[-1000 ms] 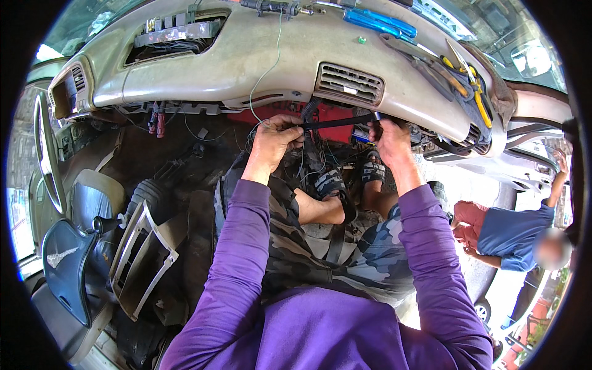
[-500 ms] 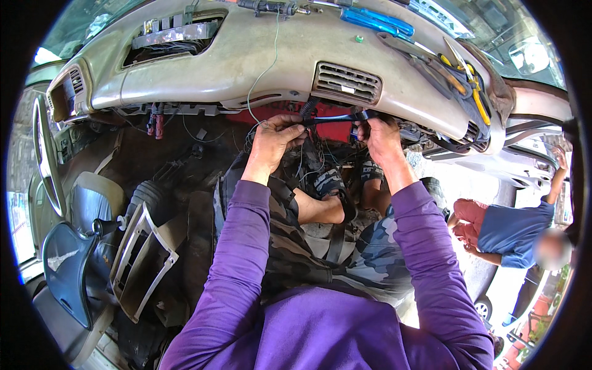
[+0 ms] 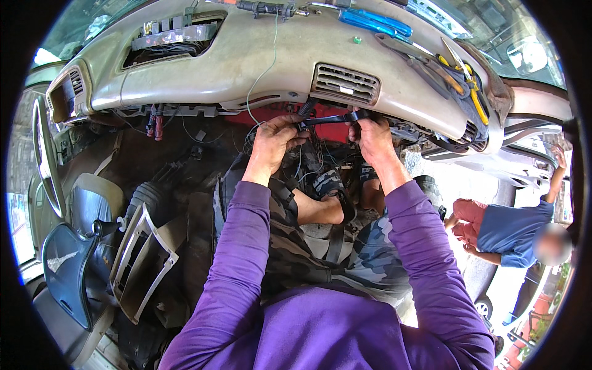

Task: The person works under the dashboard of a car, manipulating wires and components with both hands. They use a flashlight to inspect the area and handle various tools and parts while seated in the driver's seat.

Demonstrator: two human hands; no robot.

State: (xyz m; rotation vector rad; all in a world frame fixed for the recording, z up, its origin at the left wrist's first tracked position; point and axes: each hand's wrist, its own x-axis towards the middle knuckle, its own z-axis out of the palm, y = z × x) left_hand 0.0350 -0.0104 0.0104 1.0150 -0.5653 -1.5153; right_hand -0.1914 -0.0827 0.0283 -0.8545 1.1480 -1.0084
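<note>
black strip [image 3: 336, 119] between the two hands [image 3: 269, 147], pinched in each, bridging their gap

"How do the arms lie?"

"The left forearm [image 3: 236, 246] climbs from the lower left, leaning rightward. The right forearm [image 3: 425, 237] climbs from the lower right, leaning leftward. Both wear long sleeves [image 3: 213, 308]."

"The wrists?"

"Bare. The left wrist [image 3: 258, 172] and right wrist [image 3: 396, 179] both sit just above mid-frame."

"And the left hand [image 3: 270, 147]?"

"Upper centre, pinching, its thumb [image 3: 291, 133] pointing right."

"The right hand [image 3: 374, 140]?"

"Level with it, right of centre, fingers curled in a grip, a gap between the two."
</note>
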